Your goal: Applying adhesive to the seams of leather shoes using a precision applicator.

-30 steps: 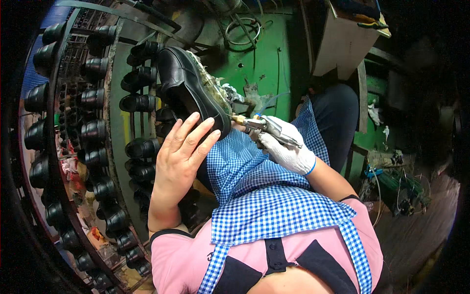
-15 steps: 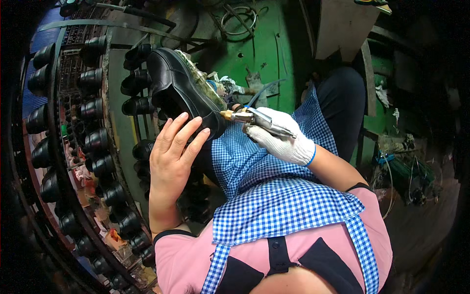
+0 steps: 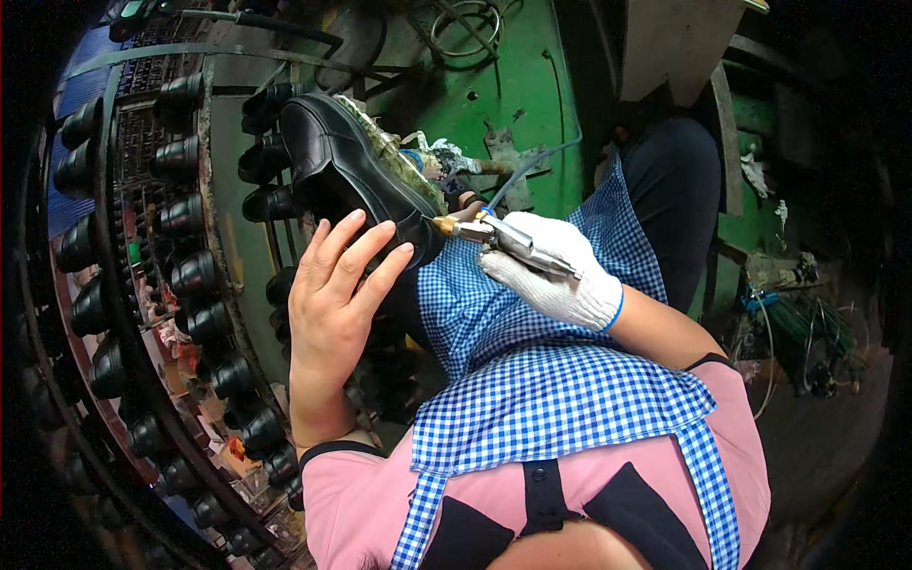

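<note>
My bare left hand (image 3: pixel 334 299) grips a black leather shoe (image 3: pixel 366 185) at its heel end, fingers spread across the opening's edge, thumb hidden. The toe points away and to the left. Along the shoe's right side runs a ragged, pale yellowish layer (image 3: pixel 382 142) at the sole. In a white knit glove, my right hand (image 3: pixel 560 271) is closed round a metal spray gun (image 3: pixel 518 239) with a brass nozzle and a blue hose. The nozzle tip is right beside the heel; whether it touches I cannot tell.
Metal racks (image 3: pixel 204 190) with rows of black shoes (image 3: pixel 195 275) stand at the left. Ahead lies a green floor (image 3: pixel 532 85) with a coiled hose (image 3: pixel 465 33). A grey panel (image 3: pixel 674 47) stands at the far right, and a dark green bundle (image 3: pixel 807 332) lies lower right.
The view has shifted slightly. The shoe's toe has moved a little left, and the spray gun's nozzle stays at the heel. Both hands keep their grips.
</note>
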Available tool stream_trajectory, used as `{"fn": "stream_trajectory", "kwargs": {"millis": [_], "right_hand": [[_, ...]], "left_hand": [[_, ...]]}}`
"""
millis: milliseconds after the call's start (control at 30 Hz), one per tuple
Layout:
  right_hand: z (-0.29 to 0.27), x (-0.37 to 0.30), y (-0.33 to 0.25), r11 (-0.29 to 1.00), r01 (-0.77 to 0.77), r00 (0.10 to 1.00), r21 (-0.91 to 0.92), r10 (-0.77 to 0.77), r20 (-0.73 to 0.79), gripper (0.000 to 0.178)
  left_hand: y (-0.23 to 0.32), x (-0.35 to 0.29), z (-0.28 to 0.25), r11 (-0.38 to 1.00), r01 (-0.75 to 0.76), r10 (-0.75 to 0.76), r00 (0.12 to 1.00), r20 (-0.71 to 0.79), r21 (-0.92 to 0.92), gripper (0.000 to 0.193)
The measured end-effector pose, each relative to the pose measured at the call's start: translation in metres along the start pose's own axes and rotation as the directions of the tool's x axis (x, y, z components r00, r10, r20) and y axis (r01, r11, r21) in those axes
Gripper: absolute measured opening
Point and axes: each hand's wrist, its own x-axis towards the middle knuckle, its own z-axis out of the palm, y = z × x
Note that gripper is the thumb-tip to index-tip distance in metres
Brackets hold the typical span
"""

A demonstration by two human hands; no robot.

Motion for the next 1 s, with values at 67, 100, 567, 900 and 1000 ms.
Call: {"fn": "stream_trajectory", "kwargs": {"millis": [67, 100, 567, 900, 1000], "right_hand": [[-0.002, -0.002, 0.001, 0.999, 0.026, 0.999, -0.022, -0.026, -0.02, 0.024], [-0.003, -0.003, 0.002, 0.999, 0.041, 0.999, -0.014, -0.041, -0.014, 0.022], [-0.015, -0.003, 0.0, 0.998, 0.056, 0.984, 0.017, -0.052, -0.171, 0.022], [-0.024, 0.018, 0.001, 0.994, 0.094, 0.951, 0.062, -0.071, -0.299, 0.017], [-0.024, 0.032, 0.003, 0.99, 0.048, 0.952, 0.135, -0.004, -0.307, 0.017]], "left_hand": [[-0.001, 0.004, -0.002, 1.0, -0.004, 0.004, 1.0, 0.01, 0.003, 0.035], [-0.001, 0.006, -0.003, 1.0, -0.008, 0.008, 1.0, 0.015, 0.0, 0.036], [-0.011, 0.046, -0.008, 0.991, -0.022, 0.029, 0.998, 0.054, -0.135, 0.05], [-0.026, 0.086, 0.003, 0.969, 0.025, -0.031, 0.999, -0.018, -0.245, 0.056], [-0.028, 0.098, 0.008, 0.966, 0.091, -0.108, 0.992, -0.058, -0.242, 0.056]]}}
